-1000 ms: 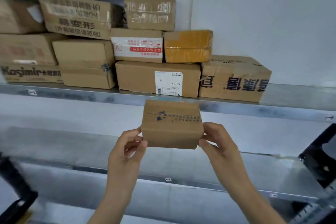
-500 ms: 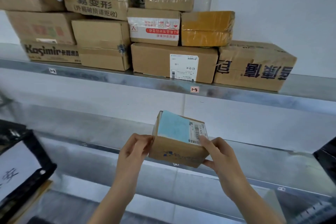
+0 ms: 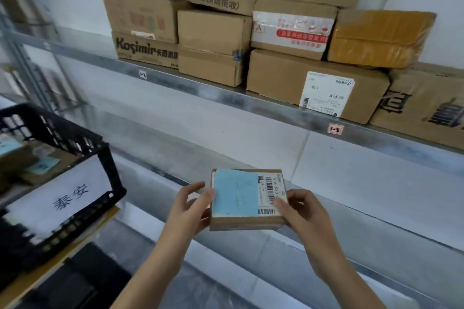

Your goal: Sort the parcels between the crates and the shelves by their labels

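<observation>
1. The parcel [image 3: 247, 199] is tipped flatter than half a second ago, its blue label [image 3: 234, 192] facing up, and a black crate [image 3: 62, 130] shows at the left.
2. The left hand [image 3: 190, 206] and right hand [image 3: 303, 211] each grip one side of it, in the air below the loaded shelf [image 3: 200, 90].

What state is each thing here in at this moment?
Parcel, held in the air, label side up.
Left hand, grips the parcel's left edge.
Right hand, grips its right edge.
Crate, open on top, holds parcels, sign on its front.
Boxes, closed, stacked on the upper shelf.
</observation>
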Demonstrator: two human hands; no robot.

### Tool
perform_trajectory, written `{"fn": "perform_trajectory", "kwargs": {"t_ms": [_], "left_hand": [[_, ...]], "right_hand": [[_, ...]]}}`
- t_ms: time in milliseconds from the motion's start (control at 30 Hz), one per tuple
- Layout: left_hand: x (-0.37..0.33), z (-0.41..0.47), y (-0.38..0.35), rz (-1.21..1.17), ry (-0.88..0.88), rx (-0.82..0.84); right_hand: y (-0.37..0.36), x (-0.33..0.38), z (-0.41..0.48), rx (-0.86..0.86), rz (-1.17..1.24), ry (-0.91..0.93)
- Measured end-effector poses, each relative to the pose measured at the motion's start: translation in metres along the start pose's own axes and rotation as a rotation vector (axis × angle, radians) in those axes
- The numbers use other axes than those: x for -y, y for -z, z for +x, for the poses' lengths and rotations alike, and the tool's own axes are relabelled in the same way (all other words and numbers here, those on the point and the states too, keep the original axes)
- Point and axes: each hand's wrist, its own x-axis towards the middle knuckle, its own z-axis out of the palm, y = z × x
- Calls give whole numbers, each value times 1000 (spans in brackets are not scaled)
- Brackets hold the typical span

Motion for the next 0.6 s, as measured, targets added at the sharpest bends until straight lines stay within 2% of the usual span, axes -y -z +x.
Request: {"fn": "perform_trajectory", "kwargs": {"t_ms": [100,233,433,600], "left_hand": [[-6,-4,30,15,-2,7],[-22,-12,76,-93,-40,-54],[-46,-18,157,-244,-138,-301],[-58,-21,220,-254,-199,-383]], "right_hand": [[-32,4,9,81,3,14],[-93,11,23,201,186,-43],[-210,25,23,520,335,-287],[-304,42,10,806,310,-271]]}}
